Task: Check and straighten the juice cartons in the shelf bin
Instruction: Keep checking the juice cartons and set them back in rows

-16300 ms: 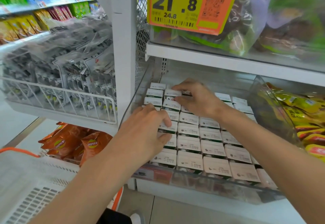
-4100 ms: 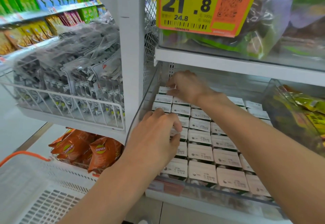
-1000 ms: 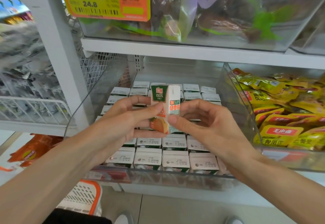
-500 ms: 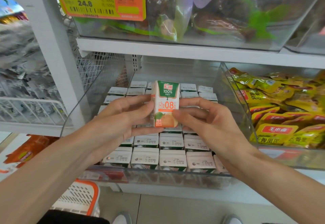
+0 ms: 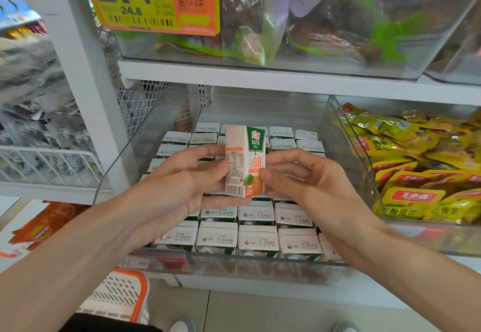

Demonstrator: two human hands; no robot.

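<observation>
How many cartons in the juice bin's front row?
5 cartons along the bin front wall, left to right: first, second, third, fourth, fifth half behind the right wrist; more may hide there.

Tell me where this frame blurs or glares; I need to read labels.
Head view: the held juice carton is sharp, large print legible; bagged goods at far left are blurred; the front wall of the clear bin shows hazy reflections.
</observation>
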